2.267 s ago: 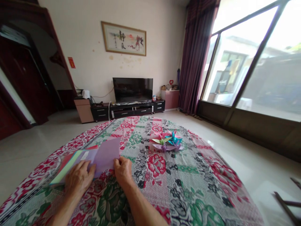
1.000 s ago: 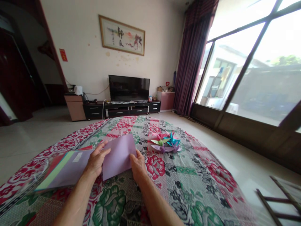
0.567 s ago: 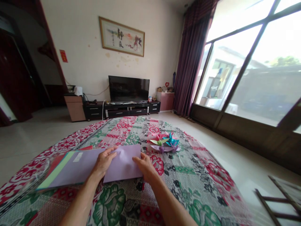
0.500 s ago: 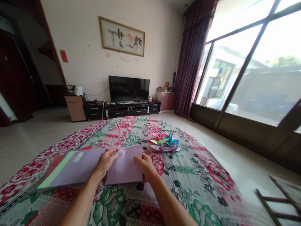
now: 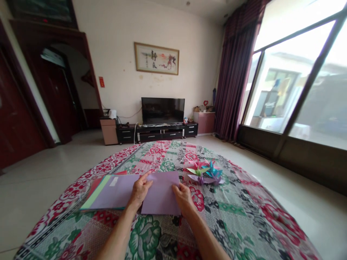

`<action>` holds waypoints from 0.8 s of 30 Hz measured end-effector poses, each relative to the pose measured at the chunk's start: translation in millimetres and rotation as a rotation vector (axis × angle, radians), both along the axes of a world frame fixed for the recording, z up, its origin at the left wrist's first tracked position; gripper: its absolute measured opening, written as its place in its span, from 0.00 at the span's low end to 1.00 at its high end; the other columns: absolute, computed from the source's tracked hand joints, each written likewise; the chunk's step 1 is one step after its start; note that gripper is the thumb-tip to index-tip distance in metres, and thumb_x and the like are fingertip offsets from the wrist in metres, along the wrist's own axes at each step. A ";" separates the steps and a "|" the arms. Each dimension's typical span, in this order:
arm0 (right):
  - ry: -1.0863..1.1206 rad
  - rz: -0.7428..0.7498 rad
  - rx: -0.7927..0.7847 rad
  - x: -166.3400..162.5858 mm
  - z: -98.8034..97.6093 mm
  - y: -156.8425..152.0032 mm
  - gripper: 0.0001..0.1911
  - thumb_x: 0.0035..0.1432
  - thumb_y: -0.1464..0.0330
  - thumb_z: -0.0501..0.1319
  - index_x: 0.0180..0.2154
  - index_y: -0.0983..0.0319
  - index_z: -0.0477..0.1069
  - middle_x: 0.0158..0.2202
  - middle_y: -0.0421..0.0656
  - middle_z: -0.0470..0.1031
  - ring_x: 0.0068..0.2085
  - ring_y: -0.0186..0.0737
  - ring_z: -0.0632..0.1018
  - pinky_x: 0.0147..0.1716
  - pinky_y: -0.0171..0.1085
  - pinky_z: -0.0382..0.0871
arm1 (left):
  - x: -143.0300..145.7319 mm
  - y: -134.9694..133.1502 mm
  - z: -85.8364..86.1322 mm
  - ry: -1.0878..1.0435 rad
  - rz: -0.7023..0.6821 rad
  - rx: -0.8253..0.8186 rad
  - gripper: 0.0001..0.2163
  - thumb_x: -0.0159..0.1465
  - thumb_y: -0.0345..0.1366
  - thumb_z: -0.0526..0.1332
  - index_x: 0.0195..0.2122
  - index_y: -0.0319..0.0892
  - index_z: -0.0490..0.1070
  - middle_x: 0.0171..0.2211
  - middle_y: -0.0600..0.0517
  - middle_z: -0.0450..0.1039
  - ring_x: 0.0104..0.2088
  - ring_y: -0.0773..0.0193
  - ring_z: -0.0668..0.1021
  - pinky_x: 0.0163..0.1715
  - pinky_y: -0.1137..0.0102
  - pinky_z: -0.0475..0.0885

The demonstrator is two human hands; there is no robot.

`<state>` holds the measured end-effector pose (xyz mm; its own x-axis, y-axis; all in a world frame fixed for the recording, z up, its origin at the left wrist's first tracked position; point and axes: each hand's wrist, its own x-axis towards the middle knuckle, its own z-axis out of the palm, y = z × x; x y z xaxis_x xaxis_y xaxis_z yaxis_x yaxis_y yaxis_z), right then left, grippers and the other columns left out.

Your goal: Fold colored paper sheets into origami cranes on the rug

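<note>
A sheet of purple paper (image 5: 161,196) lies in front of me between my two hands. My left hand (image 5: 141,187) grips its left edge near the upper corner, thumb and fingers pinching it. On the right edge, my right hand (image 5: 183,196) holds the sheet with the thumb on top and the fingers mostly hidden beneath. To the left lies a stack of coloured paper (image 5: 108,196), purple on top with a small white label, and green, red and blue edges showing. Several folded paper cranes (image 5: 207,173) in pink, green, blue and purple stand together beyond my right hand.
A round table with a flowered tablecloth (image 5: 233,207) carries all the paper. Past it, a television (image 5: 163,110) stands on a low black cabinet (image 5: 157,135) by the wall. Purple curtains (image 5: 233,79) and large windows are at the right.
The camera view has turned left and tilted up slightly, so everything sits farther right and a little lower in the picture. Both hands keep their hold on the purple paper.
</note>
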<state>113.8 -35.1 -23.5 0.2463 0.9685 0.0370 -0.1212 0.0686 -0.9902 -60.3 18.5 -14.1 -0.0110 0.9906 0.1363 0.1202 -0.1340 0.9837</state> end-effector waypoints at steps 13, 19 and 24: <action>0.001 -0.055 0.036 -2.2 3.2 2.5 0.17 0.42 0.62 0.56 0.33 0.66 0.71 0.23 0.41 0.73 0.21 0.34 0.69 0.19 0.31 0.61 | -0.8 -2.6 2.6 0.219 -0.139 0.090 0.27 0.49 0.39 0.61 0.52 0.38 0.68 0.30 0.52 0.74 0.28 0.64 0.73 0.30 0.71 0.67; -0.243 -0.134 0.009 -1.0 6.1 -0.7 0.20 0.39 0.66 0.61 0.38 0.65 0.70 0.29 0.45 0.77 0.29 0.42 0.76 0.26 0.35 0.69 | -2.1 1.2 -3.4 0.334 -0.184 0.075 0.23 0.51 0.38 0.59 0.49 0.38 0.71 0.38 0.48 0.77 0.35 0.59 0.77 0.36 0.68 0.70; -0.445 -0.199 -0.017 2.2 15.7 -7.0 0.28 0.38 0.69 0.62 0.46 0.62 0.69 0.34 0.45 0.77 0.34 0.43 0.76 0.34 0.36 0.68 | -0.4 -0.8 -3.5 0.354 -0.171 0.137 0.19 0.51 0.36 0.59 0.45 0.40 0.74 0.44 0.47 0.76 0.43 0.58 0.76 0.44 0.67 0.69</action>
